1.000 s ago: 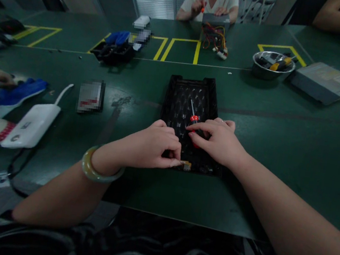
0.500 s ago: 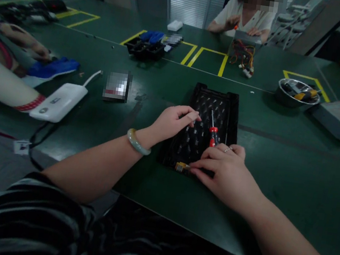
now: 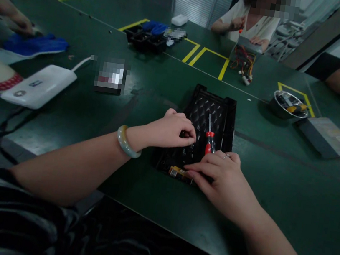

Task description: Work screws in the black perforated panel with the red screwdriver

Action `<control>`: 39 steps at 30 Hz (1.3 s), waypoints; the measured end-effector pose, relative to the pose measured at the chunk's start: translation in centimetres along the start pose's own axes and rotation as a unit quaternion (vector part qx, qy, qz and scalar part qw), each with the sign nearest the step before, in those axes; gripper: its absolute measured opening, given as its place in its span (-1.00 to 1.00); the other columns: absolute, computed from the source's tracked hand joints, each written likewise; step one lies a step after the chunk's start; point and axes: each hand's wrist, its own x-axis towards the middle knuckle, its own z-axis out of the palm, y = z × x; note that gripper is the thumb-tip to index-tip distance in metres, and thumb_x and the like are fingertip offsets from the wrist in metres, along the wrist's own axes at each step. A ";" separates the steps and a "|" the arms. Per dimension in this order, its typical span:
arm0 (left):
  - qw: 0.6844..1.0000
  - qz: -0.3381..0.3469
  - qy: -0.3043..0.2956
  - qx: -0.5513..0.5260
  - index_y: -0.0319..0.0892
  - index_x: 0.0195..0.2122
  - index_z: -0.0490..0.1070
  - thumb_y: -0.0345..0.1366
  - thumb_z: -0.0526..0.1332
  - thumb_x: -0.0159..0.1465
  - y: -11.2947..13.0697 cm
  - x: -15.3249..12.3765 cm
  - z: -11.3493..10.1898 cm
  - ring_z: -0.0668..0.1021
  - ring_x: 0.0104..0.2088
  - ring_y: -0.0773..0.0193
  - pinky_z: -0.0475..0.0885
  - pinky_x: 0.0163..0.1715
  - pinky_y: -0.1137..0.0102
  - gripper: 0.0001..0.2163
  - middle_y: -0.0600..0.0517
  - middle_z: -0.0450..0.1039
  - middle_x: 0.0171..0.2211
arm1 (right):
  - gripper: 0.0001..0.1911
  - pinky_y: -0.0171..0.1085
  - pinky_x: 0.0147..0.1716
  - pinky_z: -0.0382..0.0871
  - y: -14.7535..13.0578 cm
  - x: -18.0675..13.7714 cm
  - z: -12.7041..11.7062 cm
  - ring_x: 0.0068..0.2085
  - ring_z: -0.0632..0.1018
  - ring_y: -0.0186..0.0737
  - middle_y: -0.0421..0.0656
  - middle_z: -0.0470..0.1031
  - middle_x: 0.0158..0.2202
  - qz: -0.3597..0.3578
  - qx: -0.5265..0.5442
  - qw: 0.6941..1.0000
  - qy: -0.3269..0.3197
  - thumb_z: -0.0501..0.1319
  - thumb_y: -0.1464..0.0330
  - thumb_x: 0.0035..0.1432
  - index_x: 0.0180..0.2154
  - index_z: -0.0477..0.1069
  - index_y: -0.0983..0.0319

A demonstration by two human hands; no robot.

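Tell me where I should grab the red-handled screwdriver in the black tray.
Take the red-handled screwdriver by its handle, coming from your side with your right hand, which is just beside it. The handle lies nearest you and the thin shaft points away across the black tray, so your fingers can probably wrap it clear of the tip.

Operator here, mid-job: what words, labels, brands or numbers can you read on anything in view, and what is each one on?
No text is legible anywhere in this view.
Small gold-and-black part: marking too small to read.
White box: small dark mark, too blurred to read.
Flat grey package: pale printed label, too blurred to read.
Pixelated pack: blurred out, unreadable.
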 end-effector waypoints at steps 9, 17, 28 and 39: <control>0.994 0.028 -0.103 0.009 0.08 -0.24 0.66 -0.21 0.29 0.31 0.5 -0.5 -0.1 0.44 -0.04 0.15 0.02 -0.02 0.21 -0.88 0.15 0.64 -0.20 | -0.54 -0.03 -0.03 0.05 4.1 0.6 0.4 -0.05 0.45 -0.06 -0.16 0.47 -0.13 0.147 -0.073 0.986 0.042 0.07 0.42 0.37 0.20 0.43 -0.07; 0.997 -0.001 -0.076 -0.010 0.02 -0.21 0.62 -0.19 0.25 0.36 0.4 -0.3 0.1 0.48 -0.03 0.16 0.02 0.03 0.21 -0.87 0.14 0.63 -0.17 | -0.32 -0.01 0.01 0.08 4.2 0.9 0.4 -0.02 0.40 -0.06 -0.16 0.45 -0.11 0.143 0.000 0.989 -0.034 0.06 0.54 0.24 0.27 0.31 -0.17; 0.991 -0.076 0.090 -0.057 -0.10 -0.16 0.53 -0.20 0.22 0.37 0.6 -0.2 0.0 0.57 -0.14 0.20 0.21 0.11 0.14 -0.85 0.10 0.63 -0.18 | -0.53 0.03 0.05 0.19 4.1 0.6 0.1 0.10 0.43 0.00 -0.10 0.38 0.03 0.056 -0.057 0.993 0.091 0.17 0.54 0.23 0.07 0.46 -0.03; 0.952 -0.125 0.141 -0.240 -0.16 -0.05 0.54 -0.20 0.33 0.28 -0.5 0.0 0.0 0.60 -0.11 0.24 0.47 -0.04 0.29 -0.75 0.00 0.61 -0.11 | -0.76 -0.07 -0.22 0.52 6.8 1.5 1.7 -0.30 0.56 -0.19 -0.06 0.49 0.01 0.106 0.273 0.819 0.494 0.08 0.17 0.41 0.01 0.13 0.09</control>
